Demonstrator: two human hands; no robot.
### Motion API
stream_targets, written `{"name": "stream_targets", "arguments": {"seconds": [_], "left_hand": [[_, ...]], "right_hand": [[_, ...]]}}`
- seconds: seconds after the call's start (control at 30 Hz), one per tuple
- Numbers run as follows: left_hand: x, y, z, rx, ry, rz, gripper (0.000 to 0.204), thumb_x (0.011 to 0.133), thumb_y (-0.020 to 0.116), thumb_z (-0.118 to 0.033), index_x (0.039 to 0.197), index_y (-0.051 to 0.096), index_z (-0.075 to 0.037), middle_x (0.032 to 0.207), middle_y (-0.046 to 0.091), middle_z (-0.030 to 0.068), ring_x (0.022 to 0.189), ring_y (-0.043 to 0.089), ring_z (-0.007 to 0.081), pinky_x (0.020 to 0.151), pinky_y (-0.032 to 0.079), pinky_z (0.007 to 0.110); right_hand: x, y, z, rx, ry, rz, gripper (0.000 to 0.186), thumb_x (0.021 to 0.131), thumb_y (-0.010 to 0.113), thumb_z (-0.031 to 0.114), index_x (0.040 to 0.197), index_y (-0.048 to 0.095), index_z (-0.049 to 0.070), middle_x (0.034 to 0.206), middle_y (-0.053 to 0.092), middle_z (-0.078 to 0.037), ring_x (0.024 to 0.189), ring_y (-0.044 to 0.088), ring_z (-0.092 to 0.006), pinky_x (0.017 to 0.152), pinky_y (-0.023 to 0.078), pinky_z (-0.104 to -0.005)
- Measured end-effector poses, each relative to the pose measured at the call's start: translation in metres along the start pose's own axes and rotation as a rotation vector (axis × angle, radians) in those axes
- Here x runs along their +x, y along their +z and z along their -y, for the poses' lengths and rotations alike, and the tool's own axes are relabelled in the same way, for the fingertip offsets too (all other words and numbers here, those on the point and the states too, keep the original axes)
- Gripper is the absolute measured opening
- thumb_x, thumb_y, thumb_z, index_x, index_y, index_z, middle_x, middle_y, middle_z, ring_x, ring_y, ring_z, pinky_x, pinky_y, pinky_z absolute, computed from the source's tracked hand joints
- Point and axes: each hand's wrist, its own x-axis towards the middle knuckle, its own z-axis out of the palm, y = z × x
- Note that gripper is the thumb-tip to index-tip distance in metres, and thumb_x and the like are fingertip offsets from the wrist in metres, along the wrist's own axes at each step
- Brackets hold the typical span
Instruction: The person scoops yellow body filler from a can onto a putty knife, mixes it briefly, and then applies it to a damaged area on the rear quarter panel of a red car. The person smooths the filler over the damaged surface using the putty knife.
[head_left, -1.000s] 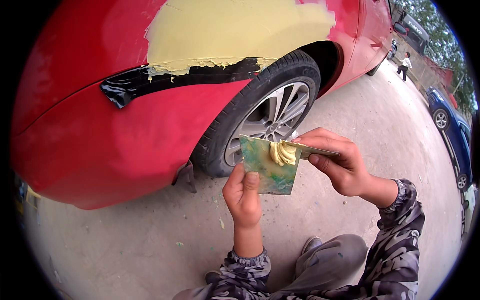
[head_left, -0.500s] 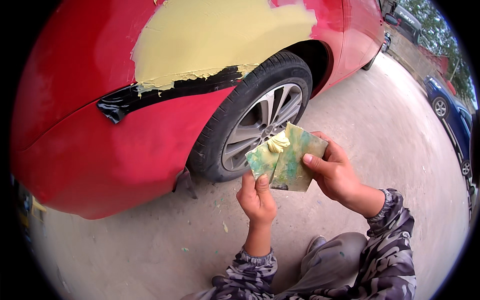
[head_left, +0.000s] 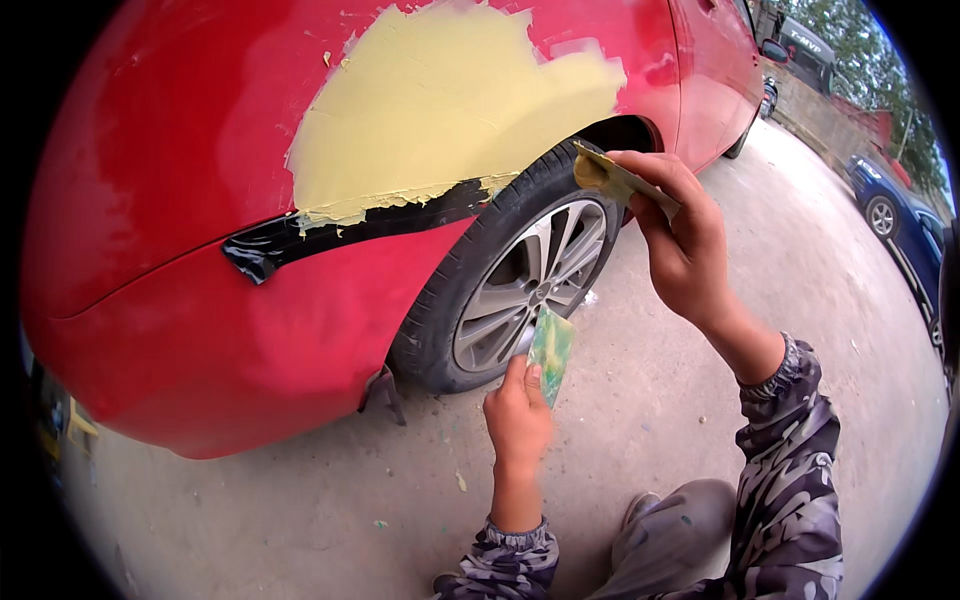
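Observation:
Raised in front of the wheel arch, my right hand (head_left: 688,245) is closed on a thin putty spreader (head_left: 636,183), with a dab of yellow putty (head_left: 590,174) at its far edge. Lower down, my left hand (head_left: 518,425) pinches a second, green-and-yellow smeared putty spreader (head_left: 552,350) in front of the wheel rim. Ahead is a red car panel (head_left: 190,200) bearing a broad patch of smooth yellow body filler (head_left: 430,110). Black masking tape (head_left: 375,228) runs below the patch, its upper edge ragged with filler and its left end crumpled.
The car's wheel (head_left: 500,300) stands just beyond my hands, with a dark flap (head_left: 382,395) hanging beside it. My bent knee (head_left: 685,520) is below on the concrete floor (head_left: 330,510). A blue car (head_left: 895,210) is parked at the far right.
The two spreaders, formerly side by side, have come apart. My right hand rose toward the filler patch, taking its spreader with putty; my left stayed low, and its spreader no longer carries the putty lump.

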Motion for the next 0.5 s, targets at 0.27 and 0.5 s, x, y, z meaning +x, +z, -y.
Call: {"name": "stream_targets", "arguments": {"seconds": [0.27, 0.5], "left_hand": [[-0.006, -0.007, -0.017, -0.069, 0.045, 0.107, 0.013, 0.094, 0.054, -0.014, 0.090, 0.055, -0.001, 0.063, 0.053, 0.0186, 0.053, 0.050, 0.0321, 0.052, 0.041, 0.037], [-0.010, 0.005, -0.020, -0.063, 0.100, 0.112, 0.012, 0.096, 0.054, -0.015, 0.092, 0.056, -0.004, 0.061, 0.054, 0.0183, 0.052, 0.055, 0.0350, 0.048, 0.040, 0.039]], "right_hand": [[0.092, -0.001, -0.032, -0.651, -0.674, -0.139, 0.053, 0.065, 0.057, -0.007, 0.110, 0.069, 0.019, 0.104, 0.064, 0.000, 0.090, 0.064, -0.0224, 0.072, 0.054, -0.0347], [0.054, 0.008, -0.049, -0.642, -0.670, -0.230, 0.044, 0.069, 0.063, 0.002, 0.109, 0.071, 0.018, 0.101, 0.063, -0.004, 0.094, 0.064, -0.0234, 0.079, 0.055, -0.0335]]}}
